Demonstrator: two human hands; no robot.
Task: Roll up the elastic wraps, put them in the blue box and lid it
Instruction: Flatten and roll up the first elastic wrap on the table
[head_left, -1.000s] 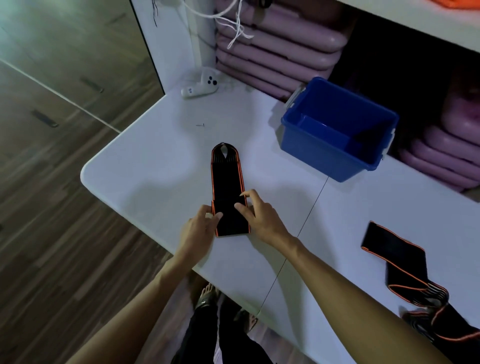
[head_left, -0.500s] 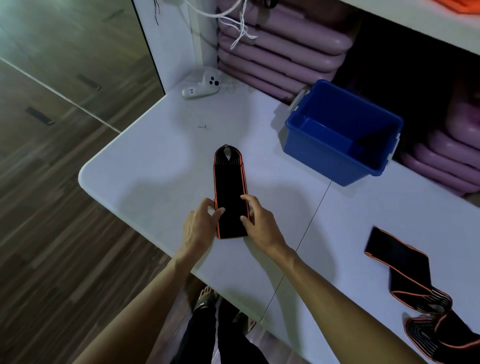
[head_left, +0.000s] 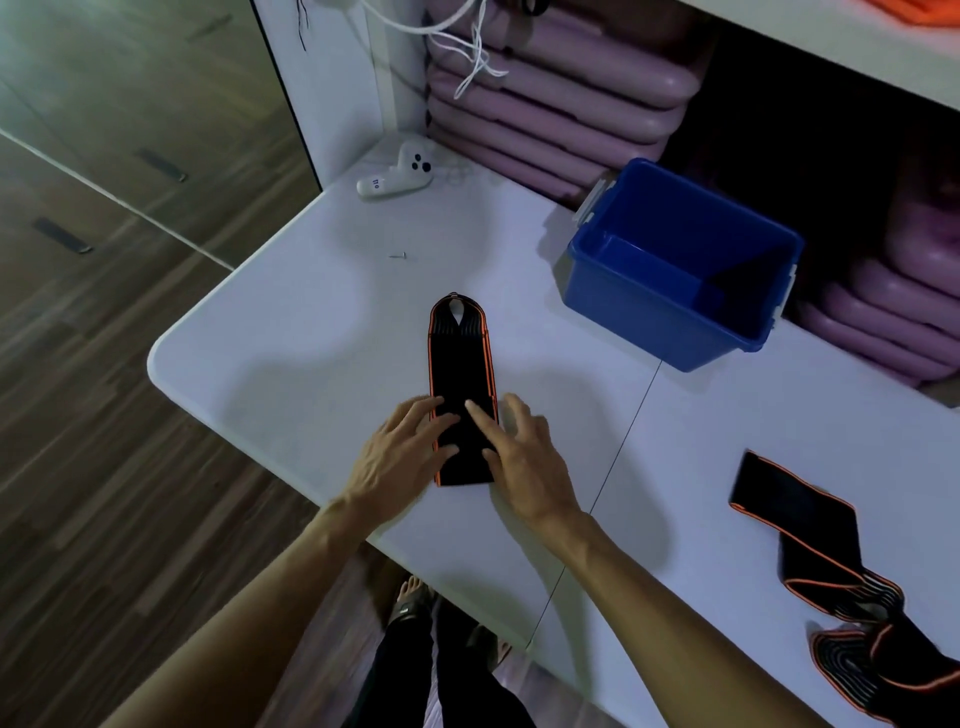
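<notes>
1. A white table (head_left: 291, 332) is seen from above, with a black, orange-edged wrap (head_left: 460, 374) laid flat and straight on it, its near end close to the table's front edge.
2. The blue box (head_left: 670, 312) stands open beyond and to the right of the wrap, apart from it; nothing can be seen inside, and no lid is in view.
3. A second wrap (head_left: 810, 540) lies loosely crumpled at the right side of the table, well apart from the first.
4. Risk: the roll has not yet been started, and a first turn made unevenly would likely give a slanted, cone-shaped roll.
5. Risk: elastic fabric tends to spring back, so a loose roll could unwind once let go or when dropped into the box.
6. Risk: the near end sits close to the table edge, so a pull toward the body could drag it off.
7. The left hand (head_left: 400, 457) is spread, its fingers nearly straight, with fingertips resting on the wrap's left edge near the near end; nothing is grasped.
8. The right hand (head_left: 524, 462) is likewise released, with its forefinger laid on the wrap's surface and the other fingers beside the right edge; nothing is pinched.
9. A white controller (head_left: 395, 174) and a small screw (head_left: 399, 255) lie at the far left of the table, away from the work.
</notes>
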